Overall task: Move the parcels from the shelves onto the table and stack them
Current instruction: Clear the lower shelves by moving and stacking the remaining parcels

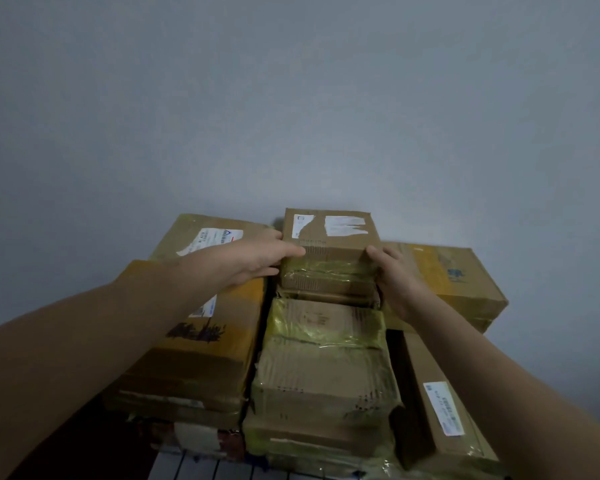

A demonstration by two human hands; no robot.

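A small brown cardboard parcel (329, 247) with torn white labels sits at the back of the pile, on top of other boxes. My left hand (257, 259) grips its left side, thumb on the near top edge. My right hand (394, 275) holds its right side, thumb at the near top corner. Just in front lies a crumpled parcel (326, 362) bound in yellowish tape. A long parcel (194, 337) with a label and black scribble lies under my left forearm.
More stacked parcels surround it: one at the back left (208, 237), one with blue print at the back right (458, 282), a narrow labelled one at the front right (444, 410). A plain grey wall (291, 98) rises directly behind. A white surface (187, 469) shows below.
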